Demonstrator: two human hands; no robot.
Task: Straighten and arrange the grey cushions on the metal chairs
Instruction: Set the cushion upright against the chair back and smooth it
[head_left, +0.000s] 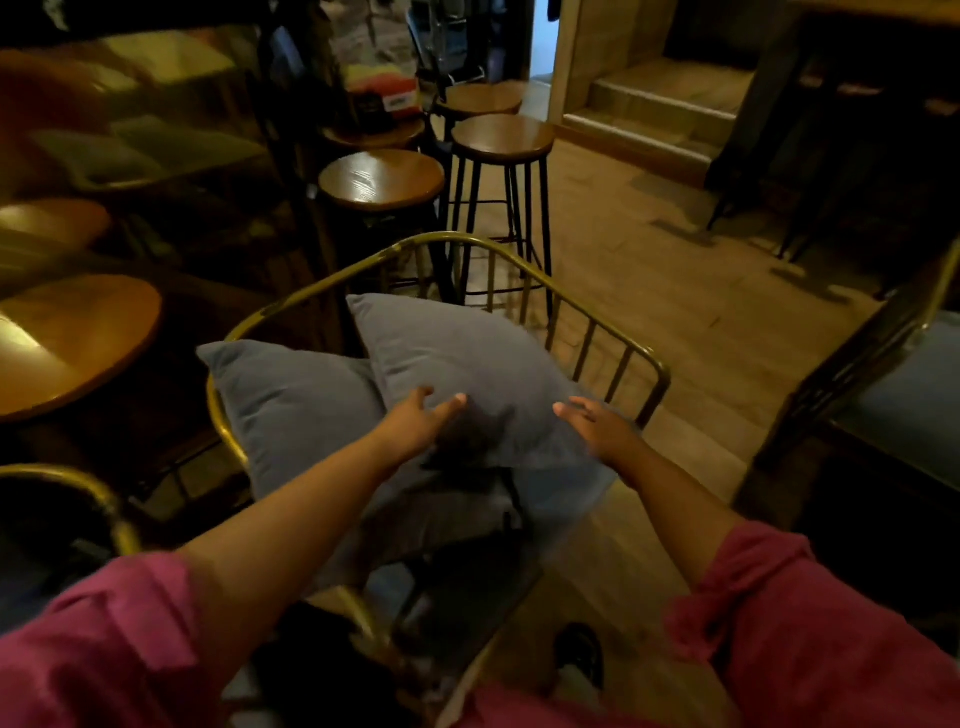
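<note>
Two grey cushions lie in a brass-coloured metal chair (524, 262) right in front of me. The upper cushion (457, 353) leans toward the chair's back rail and overlaps the lower cushion (296, 405), which sits to the left against the armrest. My left hand (423, 421) hovers with fingers spread over the near edge of the upper cushion. My right hand (597, 428) is open too, by that cushion's right corner. Neither hand grips anything. A blurred grey seat pad (566, 493) shows under the cushions.
Wooden-topped bar stools (501, 137) stand just beyond the chair. A round wooden table (67, 343) is at the left, another metal chair's rail (67, 480) at the near left, and a dark bench (904, 395) at the right. Steps (654, 111) rise at the back.
</note>
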